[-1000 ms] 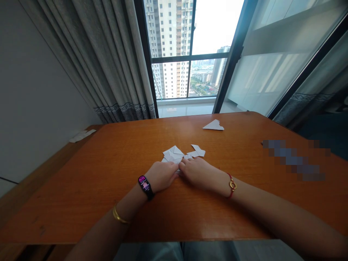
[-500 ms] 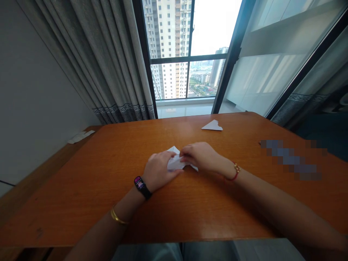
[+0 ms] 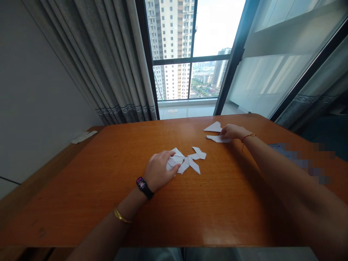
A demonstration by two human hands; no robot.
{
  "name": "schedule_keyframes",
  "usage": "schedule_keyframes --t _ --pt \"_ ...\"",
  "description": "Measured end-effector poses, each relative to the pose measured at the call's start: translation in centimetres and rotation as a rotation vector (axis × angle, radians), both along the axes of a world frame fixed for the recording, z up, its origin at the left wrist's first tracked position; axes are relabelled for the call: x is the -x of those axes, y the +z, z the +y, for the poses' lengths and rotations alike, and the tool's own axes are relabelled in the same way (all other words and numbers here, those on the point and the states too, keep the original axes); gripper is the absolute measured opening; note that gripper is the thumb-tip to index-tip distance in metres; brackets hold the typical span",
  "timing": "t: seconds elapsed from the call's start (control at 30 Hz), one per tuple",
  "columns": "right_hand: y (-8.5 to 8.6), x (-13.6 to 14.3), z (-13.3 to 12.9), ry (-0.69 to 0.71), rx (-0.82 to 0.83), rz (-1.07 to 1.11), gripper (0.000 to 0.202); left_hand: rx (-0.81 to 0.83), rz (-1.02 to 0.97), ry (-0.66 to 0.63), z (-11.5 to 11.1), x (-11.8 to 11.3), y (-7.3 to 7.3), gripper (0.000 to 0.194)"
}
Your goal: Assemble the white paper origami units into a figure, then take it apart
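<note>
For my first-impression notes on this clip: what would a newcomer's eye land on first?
Probably the white folded-paper cluster at the middle of the orange-brown table, with the left hand over its left side. Next, the right hand at the far right, touching a flat paper piece near a paper triangle. Beyond the table, the bright window shows tall buildings.

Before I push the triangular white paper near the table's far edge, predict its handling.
The triangular paper looks thin and small, so it's probably light. Resting flat on the glossy table, it would likely slide rather than roll. Its straight edges hint at some stiffness.
</note>
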State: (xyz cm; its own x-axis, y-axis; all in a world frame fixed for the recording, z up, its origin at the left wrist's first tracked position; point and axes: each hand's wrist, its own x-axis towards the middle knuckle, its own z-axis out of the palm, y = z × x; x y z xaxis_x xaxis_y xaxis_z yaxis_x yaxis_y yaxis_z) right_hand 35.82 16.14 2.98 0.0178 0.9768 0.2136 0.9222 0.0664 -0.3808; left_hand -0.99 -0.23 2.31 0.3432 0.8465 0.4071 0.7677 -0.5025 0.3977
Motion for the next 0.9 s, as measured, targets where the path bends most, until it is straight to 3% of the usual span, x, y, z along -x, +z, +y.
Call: schedule_keyframes --t 0.13,0.23,0.37,0.5,0.6,0.7,0.8,0.9 --pt "0.0 0.6 -0.8 -0.015 0.147 -0.139 0.018 0.003 0.001 0.01 0.1 0.1 0.0 0.03" --pt "0.8 2.2 -2.4 -0.034 0.08 -0.199 0.022 0.002 -0.011 0.048 0.3 0.2 0.1 0.025" --pt "0.9 6.8 -5.7 -0.001 -0.04 -0.218 0.024 0.012 0.032 0.143 0.7 0.6 0.0 0.021" --pt "-0.4 11.0 -8.7 0.213 0.19 -0.154 0.027 0.015 0.109 0.162 1.1 0.8 -0.4 0.022" --pt "-1.2 11.7 -9.4 0.159 0.297 -0.129 0.038 0.021 0.094 0.15 1.2 0.9 -0.5 0.021" --pt "-1.3 11.1 -9.1 0.117 0.344 0.01 0.035 0.036 0.027 0.138 1.2 0.8 -0.4 0.019" --pt "-0.6 11.1 -9.3 0.129 0.286 0.194 0.029 0.072 -0.105 0.087 1.0 0.5 -0.2 0.018" --pt "0.3 13.0 -10.8 0.287 0.278 0.653 0.031 0.23 -0.382 -0.035 0.6 -0.3 -0.3 0.021"
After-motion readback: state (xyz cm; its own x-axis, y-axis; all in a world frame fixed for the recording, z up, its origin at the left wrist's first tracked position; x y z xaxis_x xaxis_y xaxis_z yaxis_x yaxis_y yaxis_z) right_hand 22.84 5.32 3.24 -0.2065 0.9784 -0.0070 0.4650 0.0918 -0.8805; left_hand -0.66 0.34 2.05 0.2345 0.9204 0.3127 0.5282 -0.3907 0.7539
